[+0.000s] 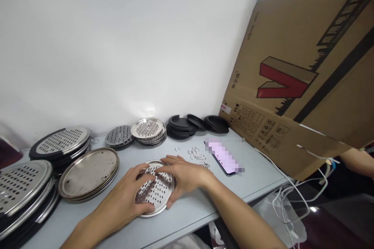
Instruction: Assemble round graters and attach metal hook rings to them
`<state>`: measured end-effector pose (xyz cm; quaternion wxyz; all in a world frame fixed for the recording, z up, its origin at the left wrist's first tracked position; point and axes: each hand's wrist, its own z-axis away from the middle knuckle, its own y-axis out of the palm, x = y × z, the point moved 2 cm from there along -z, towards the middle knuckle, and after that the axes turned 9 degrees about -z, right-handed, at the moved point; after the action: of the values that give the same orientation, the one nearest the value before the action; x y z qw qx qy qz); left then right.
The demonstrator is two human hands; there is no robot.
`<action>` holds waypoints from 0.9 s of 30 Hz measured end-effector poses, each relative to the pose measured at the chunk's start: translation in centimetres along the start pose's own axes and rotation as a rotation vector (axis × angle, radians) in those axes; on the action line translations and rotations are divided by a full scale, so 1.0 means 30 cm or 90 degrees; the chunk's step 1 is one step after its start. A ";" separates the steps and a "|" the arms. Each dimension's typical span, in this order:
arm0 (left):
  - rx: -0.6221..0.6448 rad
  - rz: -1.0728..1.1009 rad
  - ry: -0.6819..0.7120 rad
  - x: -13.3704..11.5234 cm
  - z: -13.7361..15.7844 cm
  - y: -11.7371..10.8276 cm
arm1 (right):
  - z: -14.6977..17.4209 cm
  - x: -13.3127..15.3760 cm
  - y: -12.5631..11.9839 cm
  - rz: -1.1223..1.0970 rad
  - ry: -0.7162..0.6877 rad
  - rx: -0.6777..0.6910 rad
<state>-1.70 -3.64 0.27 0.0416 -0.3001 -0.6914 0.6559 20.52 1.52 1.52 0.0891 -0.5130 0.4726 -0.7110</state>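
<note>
A round metal grater plate (159,192) with rows of raised holes lies on the table in front of me. My left hand (134,188) curls around its left edge, thumb at the near rim and fingers over the top. From the other side my right hand (182,177) grips the right edge, its thumb low on the rim and its fingers across the far part. Just beyond the right hand lie several small wire rings (194,151). Part of the plate's far rim is covered by my fingers.
Stacks of grater plates (147,128), plain metal discs (90,173) and black plastic rings (179,126) line the wall. Larger black-rimmed graters (23,186) stand at left. A phone (223,157) lies right, near a big cardboard box (280,97) and white cables (292,202). Another person's arm (358,161) shows at far right.
</note>
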 end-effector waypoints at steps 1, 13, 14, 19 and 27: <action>-0.004 0.000 -0.002 0.000 0.000 -0.001 | -0.001 -0.002 0.000 0.004 -0.005 -0.004; 0.023 0.005 0.003 0.007 0.005 0.009 | 0.001 -0.013 0.005 0.007 -0.017 -0.011; 0.023 0.005 0.003 0.005 0.004 0.007 | 0.000 -0.013 0.005 0.009 -0.018 -0.009; 0.024 0.023 0.013 -0.007 -0.006 -0.013 | 0.000 -0.006 -0.001 0.006 -0.009 -0.007; 0.031 0.009 0.017 -0.007 -0.006 -0.008 | 0.010 0.013 -0.009 -0.005 0.037 -0.001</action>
<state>-1.55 -3.57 0.58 0.0530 -0.3127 -0.6724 0.6688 20.68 1.25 1.99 0.0717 -0.4941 0.4736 -0.7255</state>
